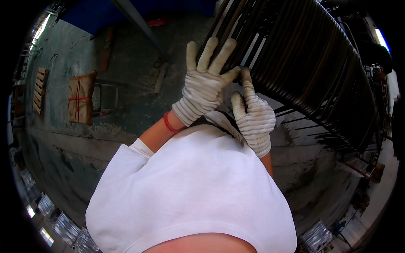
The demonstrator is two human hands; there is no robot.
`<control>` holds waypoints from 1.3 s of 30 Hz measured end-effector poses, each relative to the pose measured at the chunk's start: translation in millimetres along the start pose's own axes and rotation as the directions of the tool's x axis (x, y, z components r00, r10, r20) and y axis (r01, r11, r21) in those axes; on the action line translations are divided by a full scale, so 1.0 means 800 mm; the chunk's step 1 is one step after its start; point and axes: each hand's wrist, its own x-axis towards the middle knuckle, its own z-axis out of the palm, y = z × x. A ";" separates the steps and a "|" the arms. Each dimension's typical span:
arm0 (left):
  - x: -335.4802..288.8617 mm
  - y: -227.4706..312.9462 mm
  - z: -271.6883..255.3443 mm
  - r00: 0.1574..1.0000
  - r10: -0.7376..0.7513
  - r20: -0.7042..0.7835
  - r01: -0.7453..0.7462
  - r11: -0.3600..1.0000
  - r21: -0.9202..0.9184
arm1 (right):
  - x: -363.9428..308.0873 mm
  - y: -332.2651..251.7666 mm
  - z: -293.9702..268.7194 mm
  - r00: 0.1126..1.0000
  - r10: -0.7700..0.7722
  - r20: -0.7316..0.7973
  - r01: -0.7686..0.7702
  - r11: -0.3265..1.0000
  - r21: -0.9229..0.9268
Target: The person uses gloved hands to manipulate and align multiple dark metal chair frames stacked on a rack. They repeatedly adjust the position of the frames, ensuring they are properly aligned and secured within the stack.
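Touching right grip (255, 118), left grip (202, 89) splayed wide

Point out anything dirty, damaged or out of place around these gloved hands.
On the right hand, the gloved index finger looks darkened, as if grimy, against the paler back of the glove. The floor shows dark, uneven patches; stain, spill or wear, I cannot tell. Nothing else clearly stands out.

Dim surroundings, brightly lit shirt (192, 181), fisheye-bent edges, black corners
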 end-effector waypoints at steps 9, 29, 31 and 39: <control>0.003 0.006 0.010 0.981 0.112 -0.161 -0.111 0.994 0.017 | 0.002 0.013 0.029 0.972 -0.007 0.233 0.046 0.985 -0.163; -0.001 0.015 0.024 0.997 0.078 -0.028 -0.073 0.987 0.146 | -0.018 0.012 -0.019 0.990 0.117 0.073 -0.127 0.980 0.151; 0.001 0.018 0.021 0.997 0.069 -0.024 -0.064 0.987 0.147 | -0.016 0.004 -0.024 0.990 0.109 -0.088 -0.088 0.974 0.210; 0.001 0.018 0.012 0.998 0.064 0.003 -0.064 0.995 0.077 | -0.012 0.017 -0.001 0.993 0.061 -0.101 -0.065 0.997 -0.035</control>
